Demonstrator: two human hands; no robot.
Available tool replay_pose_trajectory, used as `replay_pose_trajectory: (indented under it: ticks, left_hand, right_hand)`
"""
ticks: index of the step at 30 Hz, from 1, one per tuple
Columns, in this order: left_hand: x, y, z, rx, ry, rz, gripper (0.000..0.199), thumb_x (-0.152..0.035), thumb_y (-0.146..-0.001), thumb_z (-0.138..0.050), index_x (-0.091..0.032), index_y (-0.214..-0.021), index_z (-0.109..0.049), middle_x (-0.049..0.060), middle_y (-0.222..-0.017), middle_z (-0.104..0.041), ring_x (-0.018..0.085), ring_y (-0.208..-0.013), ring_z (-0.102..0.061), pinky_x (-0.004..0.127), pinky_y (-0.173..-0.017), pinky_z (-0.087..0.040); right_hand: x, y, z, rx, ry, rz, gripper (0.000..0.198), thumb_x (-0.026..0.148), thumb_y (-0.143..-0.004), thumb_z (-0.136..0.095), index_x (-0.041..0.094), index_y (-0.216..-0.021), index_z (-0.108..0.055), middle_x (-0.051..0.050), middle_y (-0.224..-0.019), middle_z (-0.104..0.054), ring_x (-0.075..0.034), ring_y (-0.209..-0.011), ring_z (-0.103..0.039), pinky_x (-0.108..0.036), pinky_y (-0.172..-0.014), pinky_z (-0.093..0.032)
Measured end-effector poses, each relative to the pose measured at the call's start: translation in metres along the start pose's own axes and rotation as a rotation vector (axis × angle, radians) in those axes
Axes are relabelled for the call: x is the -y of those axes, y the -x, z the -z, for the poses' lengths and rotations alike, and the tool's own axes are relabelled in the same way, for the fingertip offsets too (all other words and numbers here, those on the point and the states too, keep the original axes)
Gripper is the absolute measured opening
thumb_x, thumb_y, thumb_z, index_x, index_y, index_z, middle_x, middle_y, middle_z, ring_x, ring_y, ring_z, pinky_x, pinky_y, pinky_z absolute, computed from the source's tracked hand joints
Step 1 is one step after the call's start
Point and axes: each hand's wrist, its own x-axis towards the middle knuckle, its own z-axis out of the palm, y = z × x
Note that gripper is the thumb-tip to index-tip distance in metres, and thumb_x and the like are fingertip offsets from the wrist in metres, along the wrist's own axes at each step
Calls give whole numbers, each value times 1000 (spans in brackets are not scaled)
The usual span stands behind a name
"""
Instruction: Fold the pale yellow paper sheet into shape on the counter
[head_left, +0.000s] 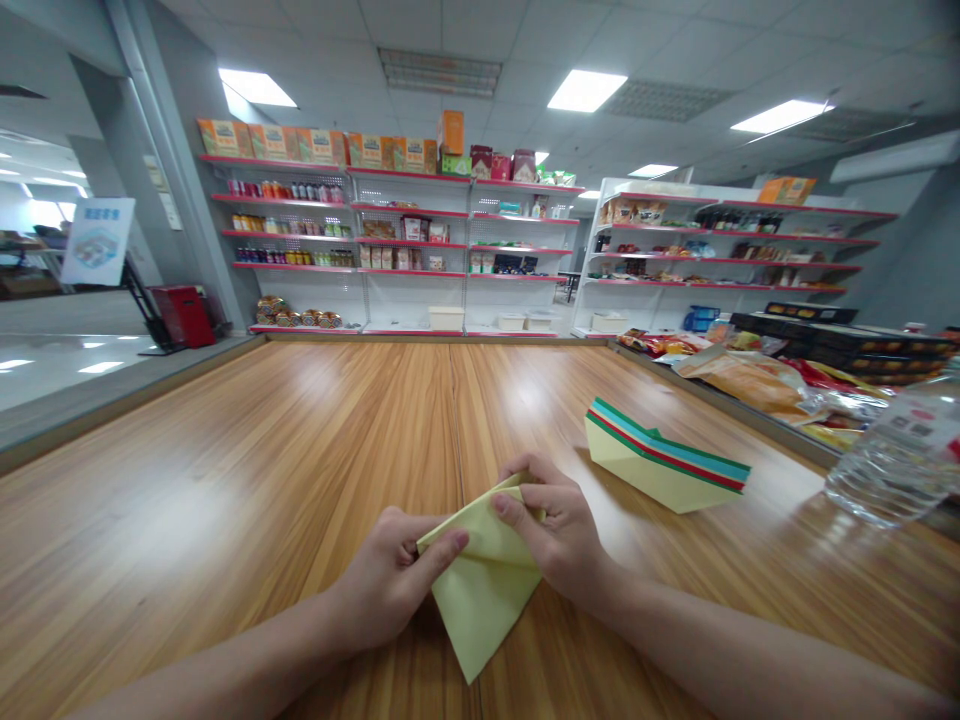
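Where the room recedes, shelving units (pixel 412 290) with red-edged shelves, stocked with boxes, cans and packets; two runs, a gap between them.

Bench (pixel 300 440), wood-grain top with a raised rim, a seam running down its middle; fills the foreground.

Sign (pixel 97 242), white and blue, on a stand at far left; red box (pixel 182 315) on the floor beside it.

Black boxes (pixel 840 345), stacked beyond the bench's right rim, packets (pixel 757 385) heaped next to them.

Bottle (pixel 892 470), clear plastic, at the bench's right edge, partly out of view.

Paper boat (pixel 660 465), pale yellow, upper band striped green, blue and red; on the bench, right of the hands.

Yellow paper (pixel 487 600), folded, point toward the wearer; held between both hands over the near middle of the bench.

Left hand (pixel 391 575), nearly closed, thumb on the paper's near face, pinching its left corner.

Right hand (pixel 561 525), fingers curled, gripping the upper right edge, thumb in front.
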Motion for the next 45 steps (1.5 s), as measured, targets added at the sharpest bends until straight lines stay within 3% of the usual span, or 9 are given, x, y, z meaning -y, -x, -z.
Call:
replay_pose_trajectory:
  ticks: [12, 17, 21, 24, 31, 39, 42, 45]
  left_hand:
    - [3, 2, -2, -31, -28, -40, 40, -31, -92, -32, -18, -54, -35, -6, -50, -27, 6, -42, -28, 19, -42, -22]
    - [3, 1, 0, -77, -44, -40, 41, -30, -91, -34, -17, -52, -37, -6, -49, -26, 6, -41, -27, 20, -42, -22]
    - [-1, -3, 2, -58, 2, -1, 35, -32, -90, -37, -15, -67, -56, -5, -52, -34, 8, -45, -33, 20, -44, -25]
    - [-1, -5, 4, -12, 79, 42, 36, -36, -91, -35, -13, -75, -59, -2, -56, -42, 10, -50, -39, 21, -48, -29]
    - [6, -7, 7, -81, 280, 112, 48, -45, -90, -34, -14, -58, -51, -1, -56, -48, 10, -51, -44, 21, -51, -34]
    - [2, -9, 4, -126, 446, 227, 63, -58, -86, -29, -10, -60, -62, 4, -53, -58, 14, -49, -52, 24, -50, -42]
    - [3, -10, 2, -103, 389, 215, 47, -53, -81, -48, -10, -69, -65, 5, -61, -64, 15, -55, -58, 24, -53, -46]
    - [1, -12, 0, -186, 346, 212, 27, -39, -77, -61, -13, -75, -66, 5, -70, -67, 17, -65, -61, 24, -58, -48]
  right_hand:
    - [1, 1, 0, 9, -9, -15, 28, 22, -85, -53, 15, -58, -60, -5, -86, -53, -16, -79, -53, -31, -70, -44]
    - [0, -5, 0, 5, 1, 36, 31, 23, -84, -53, 16, -54, -56, -6, -84, -53, -18, -79, -52, -33, -71, -44]
    - [-4, -8, -1, -14, 17, 54, 29, 21, -84, -52, 16, -55, -55, -6, -82, -52, -17, -77, -52, -32, -68, -44]
    - [-8, -9, -1, -27, 23, 65, 28, 20, -84, -53, 16, -56, -55, -6, -82, -52, -17, -78, -52, -32, -68, -44]
    - [-8, -14, -2, -59, 42, 102, 29, 19, -84, -52, 16, -55, -54, -7, -83, -53, -19, -79, -51, -35, -70, -43]
    - [-5, -13, 2, -130, 73, 58, 26, 20, -84, -53, 17, -59, -60, -7, -83, -54, -19, -80, -51, -36, -72, -42]
    - [-7, -12, 3, -191, 106, 12, 23, 22, -84, -53, 18, -63, -63, -7, -83, -54, -20, -82, -51, -34, -71, -42]
    - [-6, -8, 5, -202, 120, -4, 25, 22, -84, -53, 17, -62, -63, -7, -85, -54, -20, -83, -51, -34, -72, -42]
